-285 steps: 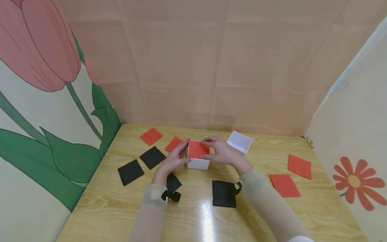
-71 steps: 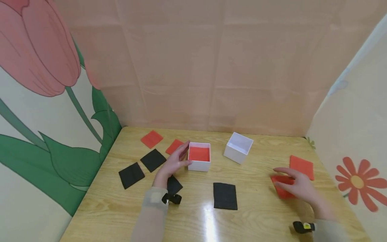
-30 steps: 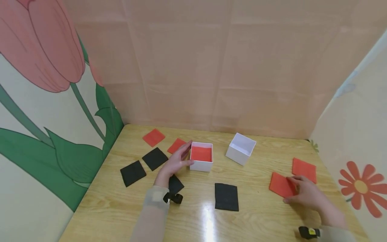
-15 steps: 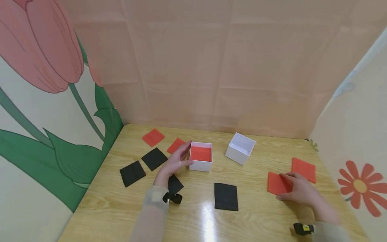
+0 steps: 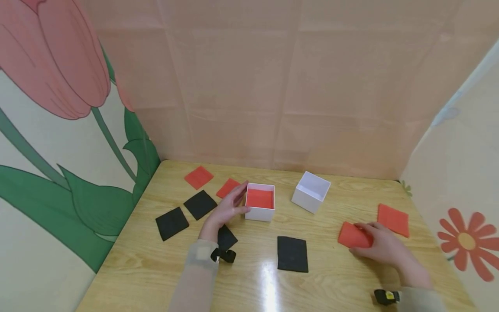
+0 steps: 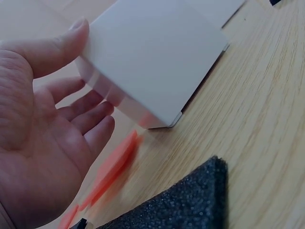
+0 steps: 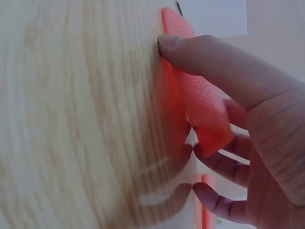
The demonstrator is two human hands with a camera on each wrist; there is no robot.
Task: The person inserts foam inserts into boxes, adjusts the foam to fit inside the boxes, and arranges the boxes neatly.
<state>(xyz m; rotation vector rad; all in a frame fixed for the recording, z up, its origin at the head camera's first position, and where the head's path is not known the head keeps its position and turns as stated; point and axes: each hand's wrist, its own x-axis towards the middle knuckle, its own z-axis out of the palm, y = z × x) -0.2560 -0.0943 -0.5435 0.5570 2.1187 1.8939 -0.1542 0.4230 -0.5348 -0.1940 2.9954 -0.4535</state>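
A white box [image 5: 260,214], its mouth up, holds a red foam square [image 5: 259,198]. My left hand [image 5: 227,209] grips its left side, thumb at the front corner and fingers along the side wall. In the left wrist view the thumb lies against one face of the box [image 6: 147,57]. On the right, my right hand [image 5: 383,247] holds another red foam square [image 5: 352,236] between thumb and fingers. That square bows upward, and the right wrist view shows its folded surface [image 7: 202,102] between them, close to the wood.
A second white box part [image 5: 308,198] stands tilted behind, to the right. Red foam squares lie at the far left [image 5: 199,177] and right [image 5: 393,220]. Several black foam squares lie about, one [image 5: 292,254] front centre and another [image 5: 225,238] partly behind my left forearm.
My right hand has left the box, reached to the right, and taken hold of a red foam square, which now bends and has slid slightly left. My left hand stays at the box.
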